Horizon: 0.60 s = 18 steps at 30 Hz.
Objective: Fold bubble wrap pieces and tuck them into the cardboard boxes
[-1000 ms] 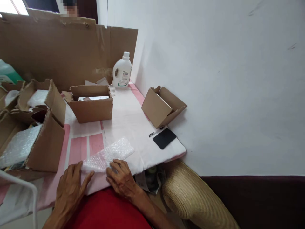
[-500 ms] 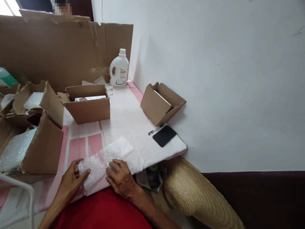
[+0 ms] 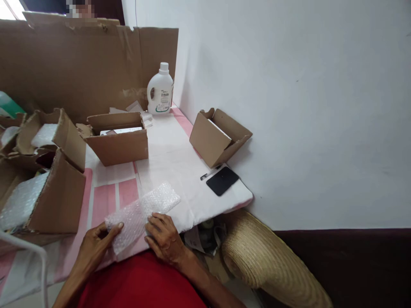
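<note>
A flat strip of clear bubble wrap [image 3: 162,197] lies aslant across the near edge of the pink-and-white table cover. My left hand [image 3: 96,244] pinches its left end between thumb and fingers, the thumb on top. My right hand [image 3: 165,237] rests on the lower edge of the wrap around its middle, fingers slightly bent and apart; its thumb is hidden. Whether anything lies inside the wrap cannot be made out.
Open cardboard boxes [image 3: 64,192] with bubble-wrapped items stand at left. Another box [image 3: 123,149] stands behind the wrap, and a tilted one [image 3: 208,141] near the wall. A black flat pad [image 3: 222,181], a white jug [image 3: 159,94] and a woven straw roll [image 3: 263,252] are around.
My left hand's fingers have drawn in under the wrap's left end, which is slightly lifted and flatter. My right hand has barely moved.
</note>
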Each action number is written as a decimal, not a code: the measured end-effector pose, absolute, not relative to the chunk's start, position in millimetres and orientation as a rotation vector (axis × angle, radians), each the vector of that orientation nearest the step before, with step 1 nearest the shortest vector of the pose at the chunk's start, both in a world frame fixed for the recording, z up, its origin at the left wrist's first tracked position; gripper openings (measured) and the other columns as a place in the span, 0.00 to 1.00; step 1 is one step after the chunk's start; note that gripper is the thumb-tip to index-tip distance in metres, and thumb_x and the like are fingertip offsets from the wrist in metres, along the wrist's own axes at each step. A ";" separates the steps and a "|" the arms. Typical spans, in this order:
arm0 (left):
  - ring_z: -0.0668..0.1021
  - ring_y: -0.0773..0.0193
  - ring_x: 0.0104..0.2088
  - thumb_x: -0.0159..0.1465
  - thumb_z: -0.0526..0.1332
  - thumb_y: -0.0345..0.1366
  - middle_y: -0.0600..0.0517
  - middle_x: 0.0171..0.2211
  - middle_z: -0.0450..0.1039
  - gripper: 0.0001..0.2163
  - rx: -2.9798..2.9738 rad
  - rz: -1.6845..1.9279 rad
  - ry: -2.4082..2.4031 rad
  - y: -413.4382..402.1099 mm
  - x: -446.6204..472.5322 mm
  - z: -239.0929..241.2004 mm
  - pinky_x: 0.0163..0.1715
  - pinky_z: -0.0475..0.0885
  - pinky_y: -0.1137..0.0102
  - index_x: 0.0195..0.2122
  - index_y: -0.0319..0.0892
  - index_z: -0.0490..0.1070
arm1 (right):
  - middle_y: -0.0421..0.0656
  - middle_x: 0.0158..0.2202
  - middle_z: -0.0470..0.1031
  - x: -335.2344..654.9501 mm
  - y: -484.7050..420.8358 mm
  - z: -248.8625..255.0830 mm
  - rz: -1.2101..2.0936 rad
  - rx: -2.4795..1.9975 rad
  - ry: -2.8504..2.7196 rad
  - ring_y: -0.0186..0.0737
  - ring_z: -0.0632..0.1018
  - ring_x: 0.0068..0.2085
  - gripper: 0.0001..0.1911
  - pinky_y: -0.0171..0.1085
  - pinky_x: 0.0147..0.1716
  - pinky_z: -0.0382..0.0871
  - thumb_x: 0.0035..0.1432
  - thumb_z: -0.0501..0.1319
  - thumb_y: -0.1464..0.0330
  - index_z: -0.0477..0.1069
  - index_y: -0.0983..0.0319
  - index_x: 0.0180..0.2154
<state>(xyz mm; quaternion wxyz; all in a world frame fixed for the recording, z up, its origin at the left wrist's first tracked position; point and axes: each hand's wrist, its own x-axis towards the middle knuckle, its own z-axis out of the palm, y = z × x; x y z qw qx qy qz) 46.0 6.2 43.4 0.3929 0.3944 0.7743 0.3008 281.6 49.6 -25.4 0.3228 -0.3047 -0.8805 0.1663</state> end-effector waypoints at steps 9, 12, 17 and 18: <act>0.67 0.65 0.21 0.52 0.61 0.66 0.58 0.16 0.61 0.27 1.002 0.726 2.055 3.0 43.8 43.7 0.23 0.61 0.72 0.19 0.45 0.61 | 0.53 0.56 0.75 284.2 47.6 -25.3 0.427 -0.778 -2.328 0.51 0.71 0.60 0.18 0.51 0.57 0.69 0.64 0.60 0.70 0.68 0.63 0.55; 0.72 0.63 0.21 0.48 0.66 0.64 0.58 0.18 0.66 0.25 0.821 0.708 1.873 -0.5 45.7 43.8 0.22 0.67 0.70 0.26 0.46 0.67 | 0.53 0.56 0.75 283.3 47.6 -25.7 0.440 -0.786 -2.324 0.52 0.71 0.60 0.18 0.51 0.57 0.69 0.64 0.60 0.69 0.69 0.64 0.55; 0.71 0.65 0.18 0.43 0.71 0.61 0.57 0.19 0.70 0.27 0.612 0.737 1.703 -6.4 56.2 43.6 0.23 0.70 0.68 0.31 0.44 0.69 | 0.52 0.55 0.76 282.2 48.3 -26.1 0.462 -0.780 -2.280 0.51 0.72 0.59 0.17 0.50 0.57 0.70 0.65 0.59 0.68 0.70 0.64 0.54; 0.70 0.66 0.17 0.45 0.71 0.60 0.57 0.18 0.69 0.26 0.590 0.757 1.663 -4.5 60.8 46.0 0.23 0.69 0.69 0.31 0.43 0.68 | 0.51 0.55 0.77 282.6 48.5 -25.8 0.462 -0.776 -2.273 0.50 0.72 0.59 0.17 0.50 0.57 0.70 0.66 0.59 0.68 0.70 0.64 0.55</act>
